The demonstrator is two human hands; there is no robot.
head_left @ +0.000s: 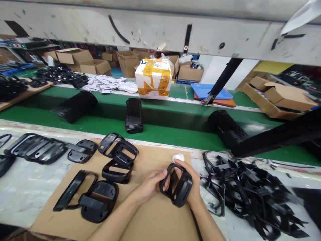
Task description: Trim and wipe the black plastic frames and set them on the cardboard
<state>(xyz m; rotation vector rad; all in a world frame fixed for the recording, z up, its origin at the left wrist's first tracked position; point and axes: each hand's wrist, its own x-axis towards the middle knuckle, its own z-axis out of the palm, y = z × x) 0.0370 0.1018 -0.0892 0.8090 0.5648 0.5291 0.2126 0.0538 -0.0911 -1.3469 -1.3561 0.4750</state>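
Observation:
Between my two hands, above the cardboard sheet, is a black plastic frame part with a rounded outline and openings through it. My left hand pinches its left rim, thumb on top. Around its right and upper edge my right hand is wrapped. Similar black frame parts lie on the cardboard to the left, some overlapping. Closer to me sit another black frame part and an upright open one. A small crumpled white piece rests just beyond my right fingers.
A heap of black plastic pieces lies at the right. More black parts line up at the left. Black housings lie on the green conveyor belt. A taped white box stands behind; a black strut crosses at the right.

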